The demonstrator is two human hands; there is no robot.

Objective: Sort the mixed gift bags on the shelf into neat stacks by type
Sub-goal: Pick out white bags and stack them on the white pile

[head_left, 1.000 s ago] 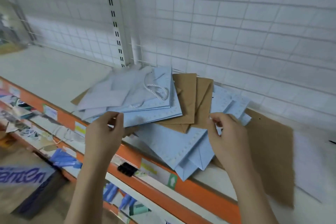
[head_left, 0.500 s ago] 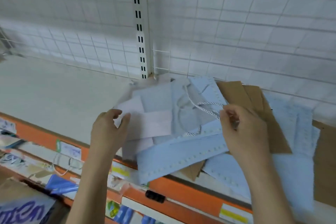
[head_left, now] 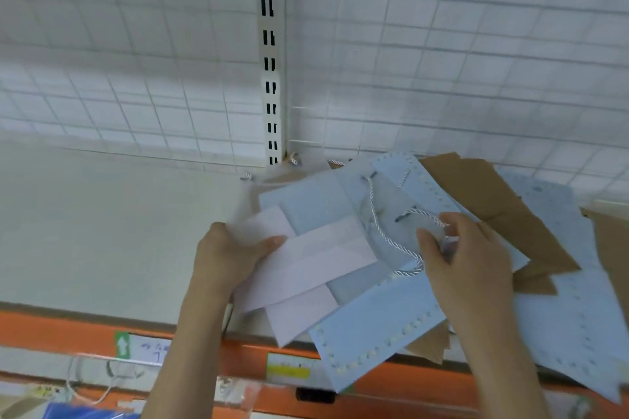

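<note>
Two hands at work | left hand (head_left: 226, 258) pinches pale lilac bags (head_left: 316, 262) at their left edge | right hand (head_left: 466, 269) pinches white cord handle (head_left: 391, 241) of a light blue bag (head_left: 374, 326) | brown bags (head_left: 503, 214) fan out right | all on shelf (head_left: 102, 231), near its orange front edge (head_left: 51, 330)

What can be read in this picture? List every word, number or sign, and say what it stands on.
No word or number reads clearly.
White up arrow on the green tag, on the orange shelf edge.
Handwritten marks on the white label beside it: too blurred to read.
Yellow price label on the same edge: print too blurred to read.
Light blue gift bags, brown paper bags: no text visible.
</note>
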